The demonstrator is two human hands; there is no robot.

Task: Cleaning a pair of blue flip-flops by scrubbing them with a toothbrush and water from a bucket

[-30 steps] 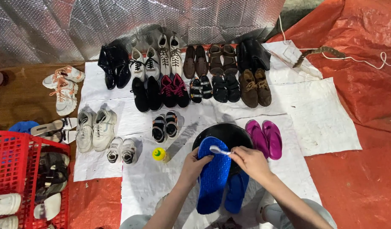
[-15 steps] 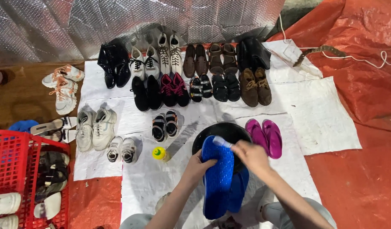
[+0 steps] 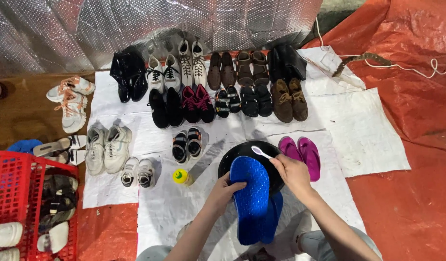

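Note:
My left hand (image 3: 226,188) grips the left edge of a blue slipper (image 3: 251,198), held sole-up over a black basin (image 3: 235,155). A second blue slipper (image 3: 275,212) lies partly under it. My right hand (image 3: 291,170) holds a white toothbrush (image 3: 260,152) whose head points up-left over the slipper's toe end and the basin. Both forearms reach in from the bottom edge.
A yellow-capped bottle (image 3: 180,177) stands left of the basin, purple slippers (image 3: 301,153) right of it. Rows of shoes (image 3: 208,84) fill the white sheet (image 3: 363,130) beyond. A red basket (image 3: 15,193) of footwear sits at left; orange tarp (image 3: 416,193) lies right.
The blue slipper has shifted and turned slightly in my left hand. My right hand has moved with the toothbrush across the slipper's upper end, the brush now pointing up-left.

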